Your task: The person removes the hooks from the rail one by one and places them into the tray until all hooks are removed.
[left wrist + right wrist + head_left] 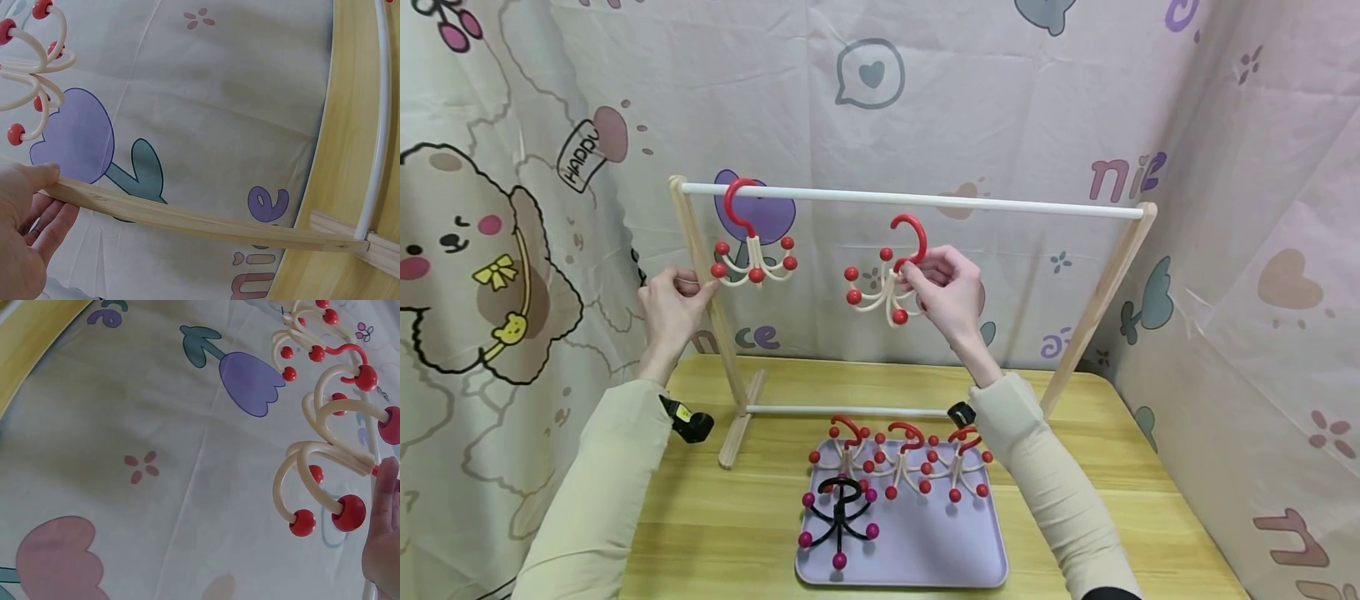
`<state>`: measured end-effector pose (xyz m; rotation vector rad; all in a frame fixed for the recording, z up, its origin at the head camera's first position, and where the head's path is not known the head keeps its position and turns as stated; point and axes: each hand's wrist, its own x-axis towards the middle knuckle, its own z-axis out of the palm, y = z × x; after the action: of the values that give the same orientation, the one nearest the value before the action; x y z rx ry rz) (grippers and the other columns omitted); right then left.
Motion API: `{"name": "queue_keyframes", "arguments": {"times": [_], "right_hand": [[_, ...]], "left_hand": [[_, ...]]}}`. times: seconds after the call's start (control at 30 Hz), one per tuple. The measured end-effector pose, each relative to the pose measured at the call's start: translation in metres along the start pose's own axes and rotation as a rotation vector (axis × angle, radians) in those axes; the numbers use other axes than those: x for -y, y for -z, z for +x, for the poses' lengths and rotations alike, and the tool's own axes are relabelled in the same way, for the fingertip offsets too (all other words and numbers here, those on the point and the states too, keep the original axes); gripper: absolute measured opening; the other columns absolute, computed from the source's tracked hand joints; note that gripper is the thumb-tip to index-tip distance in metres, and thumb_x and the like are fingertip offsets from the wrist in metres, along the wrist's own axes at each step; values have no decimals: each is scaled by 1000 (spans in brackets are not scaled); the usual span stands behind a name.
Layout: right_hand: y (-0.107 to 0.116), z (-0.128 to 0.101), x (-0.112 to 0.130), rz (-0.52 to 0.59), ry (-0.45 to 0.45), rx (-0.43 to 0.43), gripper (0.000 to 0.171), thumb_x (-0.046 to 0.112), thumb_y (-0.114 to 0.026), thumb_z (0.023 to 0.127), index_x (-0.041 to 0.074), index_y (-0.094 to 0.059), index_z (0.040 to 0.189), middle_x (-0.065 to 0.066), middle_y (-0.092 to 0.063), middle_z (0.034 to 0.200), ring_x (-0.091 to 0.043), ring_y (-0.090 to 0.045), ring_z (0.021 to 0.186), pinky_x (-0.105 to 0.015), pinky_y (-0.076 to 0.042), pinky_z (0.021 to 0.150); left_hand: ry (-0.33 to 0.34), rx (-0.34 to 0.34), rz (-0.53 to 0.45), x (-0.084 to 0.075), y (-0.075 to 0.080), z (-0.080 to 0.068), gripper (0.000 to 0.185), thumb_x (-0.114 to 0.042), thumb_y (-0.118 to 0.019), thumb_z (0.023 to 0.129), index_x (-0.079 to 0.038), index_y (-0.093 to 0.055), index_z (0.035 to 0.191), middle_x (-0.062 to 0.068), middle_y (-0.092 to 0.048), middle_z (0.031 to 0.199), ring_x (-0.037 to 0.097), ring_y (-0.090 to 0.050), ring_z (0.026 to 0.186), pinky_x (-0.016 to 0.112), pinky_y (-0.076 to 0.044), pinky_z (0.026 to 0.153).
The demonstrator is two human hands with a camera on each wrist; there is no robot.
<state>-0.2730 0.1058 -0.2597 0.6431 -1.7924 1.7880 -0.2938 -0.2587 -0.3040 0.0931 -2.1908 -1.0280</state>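
My right hand pinches a cream multi-arm hanger at the base of its red hook. The hook's curved top is just below the white rail of a wooden rack, apart from it in the head view. Red balls tip the hanger's arms, seen close up in the right wrist view. At the rack's left side, my left hand holds the wooden post between thumb and fingers. A matching hanger hangs by its red hook from the rail's left end, beside that hand.
On the wooden table, a lilac tray bears three more red-hooked hangers along its back and a black hanger with magenta balls at front left. The rack's right post leans near my right forearm. Printed curtains surround the table.
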Motion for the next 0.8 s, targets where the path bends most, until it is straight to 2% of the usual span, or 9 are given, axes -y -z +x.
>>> {"name": "queue_keyframes", "arguments": {"times": [0.1, 0.17, 0.27, 0.4, 0.53, 0.8], "right_hand": [[7, -10, -5, 23, -11, 11, 12, 0, -71, 89, -7, -65, 96, -1, -77, 81, -20, -75, 68, -21, -56, 56], [12, -17, -9, 57, -8, 33, 12, -3, -69, 89, -11, -63, 96, 1, -77, 80, -17, -74, 67, -22, -57, 58], [18, -29, -15, 84, -14, 60, 13, -4, -69, 89, -13, -62, 96, 1, -77, 79, -13, -74, 67, -24, -59, 61], [26, -47, -21, 101, -45, 79, 13, -4, -69, 89, -13, -63, 96, 2, -77, 80, -16, -74, 67, -29, -60, 62], [33, -64, -26, 110, -69, 95, 13, -4, -69, 89, -13, -62, 96, 1, -78, 81, -17, -75, 68, -34, -61, 63], [47, -98, -38, 138, -89, 137, 13, -7, -66, 90, -16, -59, 96, 3, -77, 81, -11, -74, 68, -27, -60, 62]], "left_hand": [[-2, 0, -10, 0, 0, 0, 33, -18, -70, 93, 10, -64, 110, 33, -70, 102, 40, -60, 105, 45, -41, 95], [0, 1, -14, 1, 0, 0, 33, -18, -70, 93, 11, -64, 110, 34, -69, 102, 41, -58, 109, 47, -38, 99], [1, -4, -7, 1, 0, 0, 33, -18, -70, 93, 10, -65, 109, 33, -70, 101, 40, -60, 105, 44, -40, 95], [0, -8, 11, 2, -1, 1, 34, -19, -71, 93, 10, -65, 109, 33, -70, 101, 39, -61, 102, 36, -40, 87], [5, -7, 3, 1, 0, 1, 33, -18, -71, 93, 10, -65, 109, 32, -70, 101, 39, -60, 104, 35, -39, 89], [9, -7, 18, 0, 0, 1, 34, -20, -72, 93, 9, -65, 110, 30, -71, 101, 36, -62, 96, 28, -39, 81]]}}
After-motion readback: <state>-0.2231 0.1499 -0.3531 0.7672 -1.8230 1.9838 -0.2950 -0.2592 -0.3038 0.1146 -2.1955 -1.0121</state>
